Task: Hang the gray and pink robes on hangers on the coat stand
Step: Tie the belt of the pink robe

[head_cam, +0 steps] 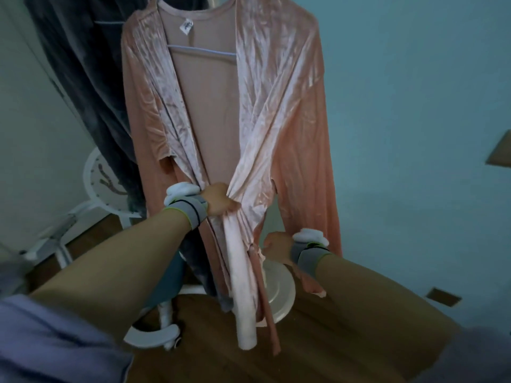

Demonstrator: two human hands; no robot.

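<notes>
Blue wall [414, 78] behind, wood floor [318, 341] below, coat stand base [279, 294] sitting low centre. Progress looks nearly complete: pink robe [276, 106] is on a hanger [201, 49], whose bar shows across the open neck, and it hangs full length down the middle of view. Gray robe [83, 64] hangs just beside it on the left, with a sliver of hanger bar showing at its upper edge, so I'd judge it hung too.

Your left hand [218, 203] is clamped on both front panels of the pink robe at waist height, bunching them together. Your right hand [276, 247] sits lower, beside the dangling belt [266, 308]; fingers are blurred and I cannot tell whether it grips the belt or is loose. What's left looks like tidying only: closing the front, maybe tying the belt.

Not visible: the hooks and the top of the stand are cut off by the frame, so you can't confirm either hanger is actually seated on a peg. Gray robe's lower part is partly behind the pink one. White stool [102, 183] at left is partly covered.
</notes>
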